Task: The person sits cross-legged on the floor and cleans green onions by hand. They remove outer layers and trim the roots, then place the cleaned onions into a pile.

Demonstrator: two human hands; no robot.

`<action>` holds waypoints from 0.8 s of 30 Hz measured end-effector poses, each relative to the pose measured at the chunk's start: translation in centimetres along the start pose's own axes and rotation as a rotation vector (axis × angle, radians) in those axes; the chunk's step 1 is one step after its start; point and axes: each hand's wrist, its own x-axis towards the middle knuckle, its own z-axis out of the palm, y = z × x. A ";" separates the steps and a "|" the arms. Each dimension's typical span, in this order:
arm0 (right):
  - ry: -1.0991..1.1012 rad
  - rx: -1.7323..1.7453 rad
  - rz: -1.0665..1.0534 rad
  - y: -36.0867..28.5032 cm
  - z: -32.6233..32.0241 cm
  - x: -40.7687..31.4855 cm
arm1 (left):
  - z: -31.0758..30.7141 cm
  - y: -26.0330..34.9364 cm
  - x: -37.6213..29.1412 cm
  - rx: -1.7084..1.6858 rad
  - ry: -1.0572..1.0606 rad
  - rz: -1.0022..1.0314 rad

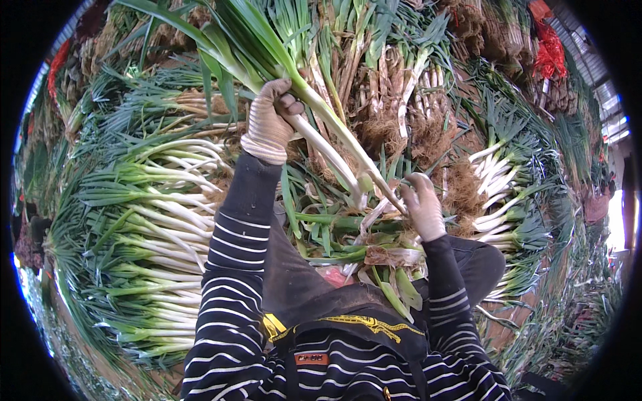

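Note:
My left hand (275, 118), in a striped pale work glove with dark fingertips showing, is closed around two large green onions (333, 118) with white shafts and broad green leaves. Their leaves rise to the upper left; their lower ends point down towards my right hand (422, 205). That hand, also gloved, is beside the root end of one shaft, its fingers bent and spread; whether they touch the shaft is hard to tell. Under the lower ends, torn leaves and peeled outer layers (346, 223) lie in a heap between my legs.
Rows of peeled green onions (175, 225) lie at the left, and more (494, 200) at the right beside a brown root clump (460, 195). Ahead stand unpeeled, rooted green onions (386, 95). Red netting or plastic (549, 52) shows at the upper right. My bent legs flank the scraps.

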 end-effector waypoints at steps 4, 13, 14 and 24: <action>0.058 0.094 -0.131 -8.1 4.2 5.5 | 0.4 -1.7 0.1 -0.006 0.058 0.020; -0.052 0.308 -0.205 -10.4 4.8 7.0 | -0.6 0.7 -0.3 0.034 0.102 -0.014; -0.061 0.384 -0.200 -10.2 4.7 6.9 | -0.5 0.7 -0.4 0.061 0.093 -0.004; -0.362 1.236 0.323 -9.4 3.1 5.4 | 0.9 0.0 -0.8 0.160 -0.012 -0.033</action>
